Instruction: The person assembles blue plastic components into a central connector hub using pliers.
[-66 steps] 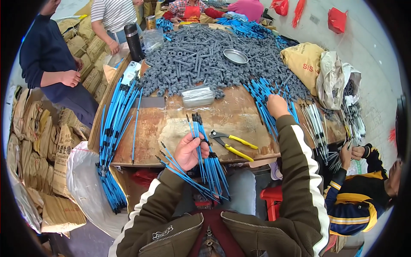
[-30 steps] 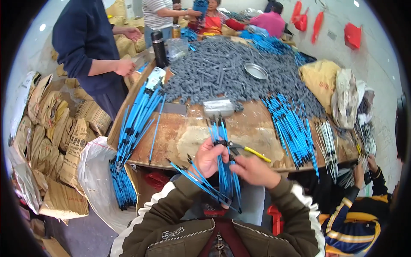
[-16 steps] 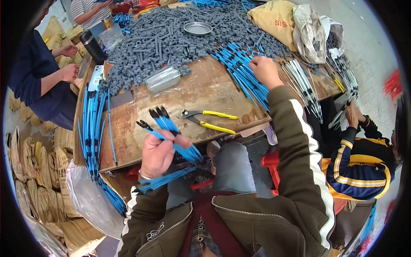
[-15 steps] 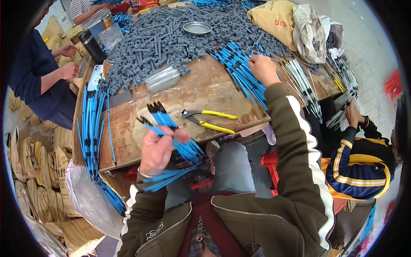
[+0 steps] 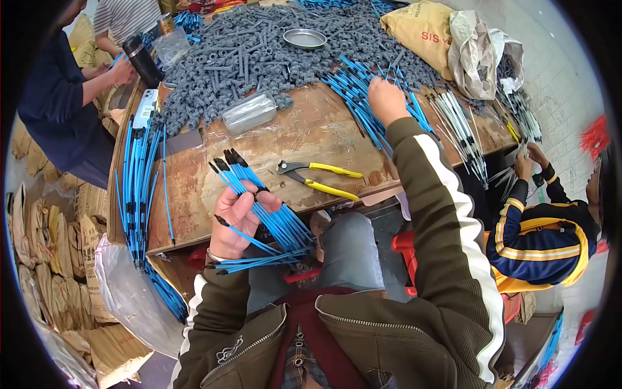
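Observation:
My left hand (image 5: 234, 217), near the table's front edge, is closed around several thin blue rods with black ends. A larger bundle of blue rods (image 5: 277, 223) lies just beside its fingers and slants over the edge. More blue rods (image 5: 249, 264) cross below, by my wrist. At the far right, my right hand (image 5: 387, 100) reaches into a loose pile of blue rods (image 5: 353, 97). Its fingers are curled together among the rods, and their tips are hidden. Pliers with yellow handles (image 5: 324, 178) lie on the table between my hands.
A heap of grey plastic fittings (image 5: 227, 58) covers the table's back, topped by a metal dish (image 5: 304, 39). A clear plastic block (image 5: 249, 113) lies in front. White rods (image 5: 460, 126) and sacks (image 5: 421, 32) are rightward. One person works at left, another at right.
My right hand has shifted slightly left over the blue pile. My left hand has turned, showing more of its fingers and the rods. The person at left now holds something blue.

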`<state>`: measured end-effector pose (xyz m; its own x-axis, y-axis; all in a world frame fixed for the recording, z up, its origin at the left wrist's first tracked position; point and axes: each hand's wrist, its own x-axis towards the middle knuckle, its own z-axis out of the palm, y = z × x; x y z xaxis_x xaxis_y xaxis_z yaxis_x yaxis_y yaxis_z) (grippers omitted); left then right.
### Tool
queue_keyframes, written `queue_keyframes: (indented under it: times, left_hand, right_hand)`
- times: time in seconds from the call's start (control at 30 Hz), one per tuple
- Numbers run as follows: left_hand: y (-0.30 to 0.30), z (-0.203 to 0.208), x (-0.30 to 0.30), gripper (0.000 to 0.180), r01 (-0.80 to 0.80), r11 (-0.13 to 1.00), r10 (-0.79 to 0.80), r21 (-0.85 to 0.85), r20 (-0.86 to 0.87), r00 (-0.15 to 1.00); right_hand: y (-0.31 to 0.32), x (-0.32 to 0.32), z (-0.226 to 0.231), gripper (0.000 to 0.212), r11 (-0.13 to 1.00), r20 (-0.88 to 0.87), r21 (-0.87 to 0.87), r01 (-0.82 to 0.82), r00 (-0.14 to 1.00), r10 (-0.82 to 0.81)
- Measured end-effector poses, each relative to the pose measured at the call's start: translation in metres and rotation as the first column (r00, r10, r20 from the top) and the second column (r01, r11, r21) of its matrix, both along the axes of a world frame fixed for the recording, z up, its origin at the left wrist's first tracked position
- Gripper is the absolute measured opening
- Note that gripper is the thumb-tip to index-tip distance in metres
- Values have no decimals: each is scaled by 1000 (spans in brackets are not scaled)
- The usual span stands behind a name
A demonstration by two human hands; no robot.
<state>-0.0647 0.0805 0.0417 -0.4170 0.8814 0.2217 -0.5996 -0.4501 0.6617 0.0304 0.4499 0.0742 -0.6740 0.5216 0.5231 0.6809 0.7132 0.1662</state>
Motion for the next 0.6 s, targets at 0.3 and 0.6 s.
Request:
queue_keyframes:
  times: [0.3,0.6]
  left_hand:
    - [9,-10,-23,18,31,1000,-30,-1,211,977]
    - [25,2,-2,24,-21,997,14,69,96,995]
  right_hand:
    - [-135,37,132,18,747,-505,33,-664,634,586]
    - [-204,43,23,18,338,-464,-605,-720,665,585]
